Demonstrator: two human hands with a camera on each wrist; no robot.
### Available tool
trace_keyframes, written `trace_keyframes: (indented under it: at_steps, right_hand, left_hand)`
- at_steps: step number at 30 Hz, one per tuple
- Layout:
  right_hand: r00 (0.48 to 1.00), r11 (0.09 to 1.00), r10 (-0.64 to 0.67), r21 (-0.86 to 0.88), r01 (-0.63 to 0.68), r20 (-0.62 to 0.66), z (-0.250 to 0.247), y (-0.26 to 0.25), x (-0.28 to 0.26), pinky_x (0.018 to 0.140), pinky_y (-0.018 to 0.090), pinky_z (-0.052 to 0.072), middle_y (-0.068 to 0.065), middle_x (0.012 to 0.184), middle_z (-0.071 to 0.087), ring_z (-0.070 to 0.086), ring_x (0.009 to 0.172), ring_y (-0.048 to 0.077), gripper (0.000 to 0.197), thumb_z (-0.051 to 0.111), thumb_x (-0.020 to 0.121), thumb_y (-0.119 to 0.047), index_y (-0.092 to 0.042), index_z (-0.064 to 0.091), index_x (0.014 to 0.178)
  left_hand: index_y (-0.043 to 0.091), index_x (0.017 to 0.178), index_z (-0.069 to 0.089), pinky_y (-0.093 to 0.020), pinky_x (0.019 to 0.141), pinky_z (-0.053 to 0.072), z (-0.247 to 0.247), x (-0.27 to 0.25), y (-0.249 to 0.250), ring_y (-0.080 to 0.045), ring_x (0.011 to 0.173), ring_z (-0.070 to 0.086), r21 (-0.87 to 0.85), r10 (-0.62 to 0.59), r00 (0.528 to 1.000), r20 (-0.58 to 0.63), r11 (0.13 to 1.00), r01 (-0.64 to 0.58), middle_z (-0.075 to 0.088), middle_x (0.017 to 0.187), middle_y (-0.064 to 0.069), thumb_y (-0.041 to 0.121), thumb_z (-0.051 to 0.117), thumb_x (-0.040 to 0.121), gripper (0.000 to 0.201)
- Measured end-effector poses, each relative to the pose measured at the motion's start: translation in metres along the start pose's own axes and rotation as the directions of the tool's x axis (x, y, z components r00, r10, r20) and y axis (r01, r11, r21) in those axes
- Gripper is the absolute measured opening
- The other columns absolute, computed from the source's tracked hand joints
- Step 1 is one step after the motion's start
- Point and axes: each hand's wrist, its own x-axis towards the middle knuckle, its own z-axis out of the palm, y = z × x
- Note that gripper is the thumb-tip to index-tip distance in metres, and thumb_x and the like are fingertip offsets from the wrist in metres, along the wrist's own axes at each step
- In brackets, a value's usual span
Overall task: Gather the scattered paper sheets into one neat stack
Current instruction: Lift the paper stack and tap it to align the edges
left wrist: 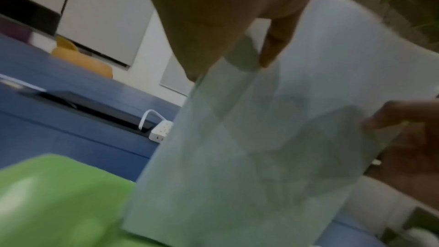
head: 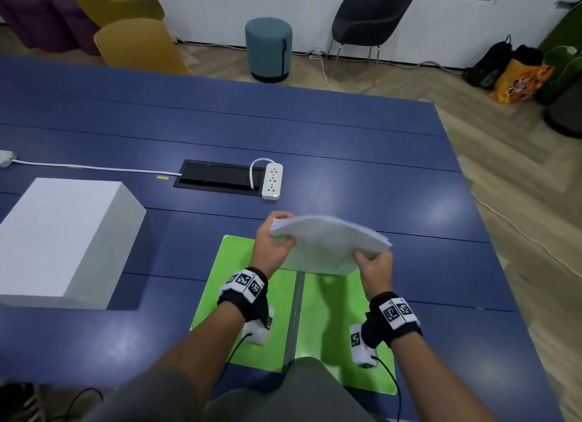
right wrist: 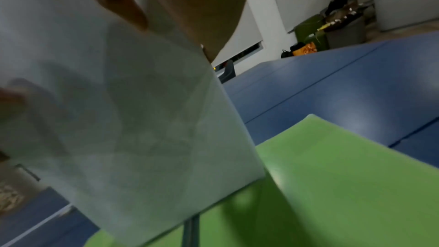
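Head view: a person holds a stack of white paper sheets (head: 327,243) in both hands, lifted above a green mat (head: 343,321) on a blue table (head: 346,144). The left hand (head: 272,243) grips the stack's left end, its fingers curled round the edge. The right hand (head: 376,269) grips the near right corner, thumb on top and fingers beneath. The stack's lower edge hangs just above the mat. Both wrists wear black bands with printed square markers. Beyond the fingers lies a white power strip (head: 272,182) beside a black hatch (head: 220,177) set into the table. Well to the left of the left hand stands a white box (head: 63,232).

Left wrist view, blurred: the left hand's fingers (left wrist: 275,44) are clamped on the upper edge of the paper sheets (left wrist: 261,138), which hang downward. The right hand (left wrist: 408,138) shows dark at the far side of the sheets. The green mat (left wrist: 59,204) lies below, and the power strip (left wrist: 161,131) lies beyond the fingers to the left.

Right wrist view, blurred: the right hand's fingers (right wrist: 123,7) pinch the top of the paper sheets (right wrist: 142,119). The sheets' lower corner hangs over the green mat (right wrist: 332,185), and the blue table (right wrist: 332,82) stretches beyond it.
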Motion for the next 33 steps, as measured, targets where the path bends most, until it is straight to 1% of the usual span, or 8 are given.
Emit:
trace_keyframes:
  at_steps: [4,11,15,20,23,27,30,33]
  right_hand:
    - [0.998,0.999,-0.038,0.020,0.040,-0.059,0.008,-0.017,0.009,0.067,0.015,0.051,0.009,0.088,0.068,0.064,0.069,-0.002,0.016,0.062,0.084,0.005,-0.009,0.064,0.092]
    - [0.979,0.978,-0.182,0.090,0.190,-0.090,0.011,-0.050,0.009,0.073,0.015,0.051,-0.015,0.084,0.071,0.065,0.079,0.000,0.028,0.061,0.088,0.003,-0.025,0.062,0.093]
    - [0.992,0.992,-0.121,0.029,0.122,-0.031,0.013,-0.030,0.005,0.073,0.013,0.050,-0.012,0.092,0.068,0.064,0.079,-0.006,0.033,0.062,0.086,0.005,-0.024,0.058,0.099]
    - [0.988,0.989,0.114,-0.105,-0.103,0.108,0.015,0.011,0.000,0.074,0.030,0.048,-0.003,0.089,0.069,0.064,0.073,-0.004,0.027,0.059,0.083,0.006,-0.020,0.059,0.091]
    - [0.989,0.992,0.107,-0.071,-0.100,0.103,0.015,0.004,0.006,0.072,0.026,0.049,-0.004,0.085,0.069,0.064,0.071,-0.001,0.031,0.054,0.084,0.012,-0.018,0.060,0.086]
    - [0.988,1.000,0.010,-0.019,-0.007,0.155,-0.003,-0.005,0.016,0.073,0.013,0.049,0.002,0.092,0.066,0.063,0.081,-0.001,0.033,0.057,0.070,0.003,-0.010,0.058,0.100]
    - [0.984,0.997,0.072,-0.052,-0.064,0.165,0.004,0.004,0.014,0.068,0.014,0.048,0.004,0.084,0.066,0.062,0.069,-0.007,0.034,0.059,0.062,-0.008,-0.001,0.060,0.096]
    - [0.988,0.997,0.078,-0.002,-0.079,0.131,0.012,0.002,0.017,0.064,0.018,0.049,0.000,0.078,0.067,0.063,0.064,-0.002,0.024,0.058,0.064,-0.007,-0.007,0.062,0.088]
  left_hand:
    - [0.030,0.093,0.059,-0.023,0.078,0.051,0.009,0.009,0.016,-0.002,0.080,0.063,-0.033,0.019,0.990,-0.137,0.999,-0.024,0.066,0.089,0.009,-0.009,0.059,0.082,0.041]
    - [0.035,0.103,0.057,-0.014,0.080,0.050,0.003,0.009,0.051,0.003,0.087,0.063,-0.057,0.205,0.955,-0.213,0.973,-0.222,0.066,0.097,0.016,0.002,0.059,0.090,0.035]
    - [0.031,0.104,0.055,-0.014,0.076,0.049,0.005,0.005,0.026,0.004,0.083,0.062,-0.052,0.088,0.973,-0.213,0.993,-0.102,0.065,0.095,0.013,0.000,0.063,0.086,0.036]
    - [0.012,0.110,0.056,-0.028,0.079,0.054,0.010,-0.002,-0.029,-0.030,0.097,0.066,-0.108,-0.252,0.952,-0.176,0.966,0.236,0.068,0.099,-0.005,-0.002,0.072,0.077,0.039]
    - [0.010,0.106,0.061,-0.034,0.082,0.055,0.008,0.003,-0.019,-0.024,0.091,0.067,-0.108,-0.221,0.955,-0.196,0.973,0.204,0.069,0.097,-0.006,-0.001,0.070,0.081,0.029]
    - [0.021,0.111,0.053,-0.016,0.079,0.052,-0.023,0.007,-0.012,-0.002,0.087,0.063,-0.065,-0.099,0.994,-0.056,0.993,0.095,0.065,0.100,0.005,-0.010,0.070,0.071,0.053]
    - [0.021,0.110,0.056,-0.021,0.079,0.054,-0.022,0.004,-0.020,-0.012,0.090,0.063,-0.037,-0.161,0.986,0.049,0.986,0.163,0.065,0.099,0.000,-0.014,0.069,0.066,0.058]
    - [0.010,0.099,0.061,-0.019,0.071,0.055,-0.007,0.007,-0.017,-0.022,0.085,0.066,-0.106,-0.226,0.970,-0.085,0.970,0.216,0.069,0.091,-0.002,-0.011,0.070,0.074,0.034]
